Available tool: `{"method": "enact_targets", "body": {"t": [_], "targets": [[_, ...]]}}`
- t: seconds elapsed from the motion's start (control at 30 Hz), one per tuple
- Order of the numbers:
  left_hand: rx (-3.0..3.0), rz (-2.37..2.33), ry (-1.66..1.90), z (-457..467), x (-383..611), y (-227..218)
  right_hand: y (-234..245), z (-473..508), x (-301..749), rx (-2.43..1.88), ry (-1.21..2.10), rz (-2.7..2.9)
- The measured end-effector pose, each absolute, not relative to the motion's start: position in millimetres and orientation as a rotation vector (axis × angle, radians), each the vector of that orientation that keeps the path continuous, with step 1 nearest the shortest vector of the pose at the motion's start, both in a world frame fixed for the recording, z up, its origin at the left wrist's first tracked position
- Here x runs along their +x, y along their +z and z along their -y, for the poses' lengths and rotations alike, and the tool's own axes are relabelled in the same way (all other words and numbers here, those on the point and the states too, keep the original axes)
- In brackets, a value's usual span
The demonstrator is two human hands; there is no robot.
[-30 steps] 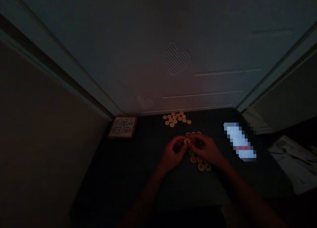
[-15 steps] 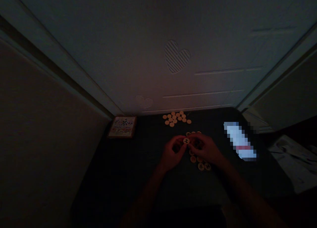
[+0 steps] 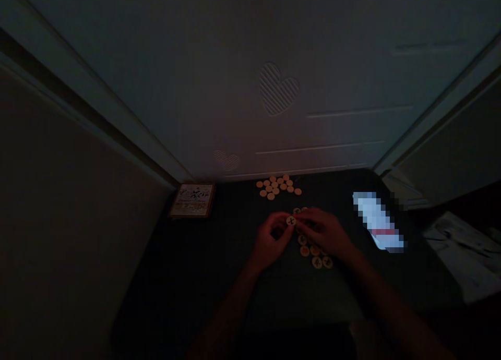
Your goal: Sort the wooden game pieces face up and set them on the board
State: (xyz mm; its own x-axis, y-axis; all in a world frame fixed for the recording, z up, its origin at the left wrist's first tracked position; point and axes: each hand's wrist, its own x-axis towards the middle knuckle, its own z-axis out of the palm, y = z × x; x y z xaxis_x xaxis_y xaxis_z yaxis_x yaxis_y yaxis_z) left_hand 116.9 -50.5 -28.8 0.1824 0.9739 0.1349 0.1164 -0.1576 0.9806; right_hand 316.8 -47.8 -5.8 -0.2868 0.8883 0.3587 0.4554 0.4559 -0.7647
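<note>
In the dim head view, a small round Chinese chess piece (image 3: 290,221) with a dark mark faces me, held up between my hands. My left hand (image 3: 272,240) pinches its left side with thumb and index finger. From the right, the closed fingertips of my right hand (image 3: 326,232) meet its other edge. Under and beside my right hand lie several more round pieces (image 3: 317,262) with dark or reddish marks, partly covered by that hand. Farther back sits a loose cluster of pale pieces (image 3: 275,185), their tops showing no mark I can make out.
The dark table (image 3: 219,276) stands against a pale panel (image 3: 332,78) with embossed hearts. A flat printed box (image 3: 193,200) lies at its back left. On the right is a bright, pixelated phone-like object (image 3: 378,222). Whitish material (image 3: 462,255) lies beyond the right edge.
The held piece and both hands have shifted very slightly left. A marked piece beneath my right hand shows more clearly now. The other things look the same.
</note>
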Motion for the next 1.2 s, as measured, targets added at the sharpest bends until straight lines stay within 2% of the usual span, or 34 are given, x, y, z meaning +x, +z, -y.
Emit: {"method": "enact_targets", "body": {"t": [0.33,0.9,1.2], "targets": [[1.655,-1.147,1.048,51.3,116.2,-33.2,-20.0,27.2,353.6,-1.451,0.294,1.536],[1.623,-1.170,1.064,49.1,118.5,-28.4,-45.0,12.8,357.6,-1.588,0.514,1.315],[1.747,-1.085,0.880,83.7,105.4,-15.8,-46.1,13.7,358.4,-1.563,0.550,1.291]]}}
